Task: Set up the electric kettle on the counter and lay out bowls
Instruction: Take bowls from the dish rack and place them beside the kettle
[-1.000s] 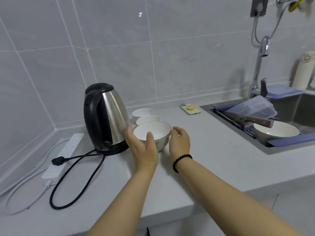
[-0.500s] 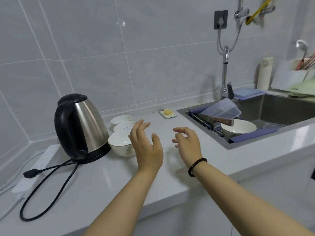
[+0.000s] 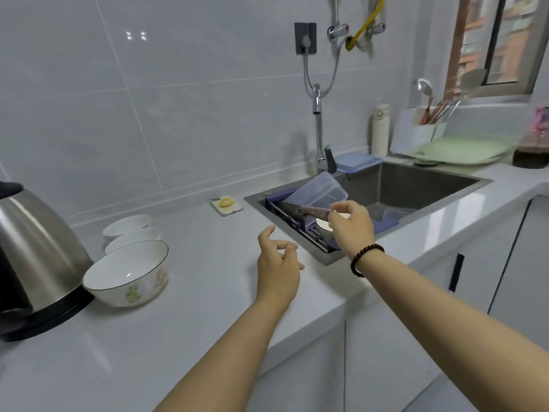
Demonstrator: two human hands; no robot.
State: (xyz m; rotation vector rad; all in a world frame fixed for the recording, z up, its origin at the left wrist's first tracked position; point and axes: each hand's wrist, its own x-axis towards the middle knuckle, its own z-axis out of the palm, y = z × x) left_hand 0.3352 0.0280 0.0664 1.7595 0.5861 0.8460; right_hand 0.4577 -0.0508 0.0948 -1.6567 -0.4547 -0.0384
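Now fetching next bowl [image 3: 323,223] from sink [image 3: 421,185]. Right hand [image 3: 352,223] pinched knife [image 3: 303,210] handle above it; left hand [image 3: 277,264] loosely curled, empty. Kettle [image 3: 35,251], three bowls on surface [image 3: 208,292]. Next: clear knife, lift bowl.

kettle [image 3: 35,257]: brushed steel, black base. big bowl [image 3: 127,272]: white, dark rim, green/pink leaf print. two small bowls [image 3: 127,226] white. counter [image 3: 193,307] pale grey, tiles [image 3: 178,84] grey-white. rack [image 3: 300,227] under right fingertips [image 3: 335,208] purple; knife handle [image 3: 315,210] brown. bracelet [image 3: 364,258] black beads. hose [image 3: 364,22] yellow
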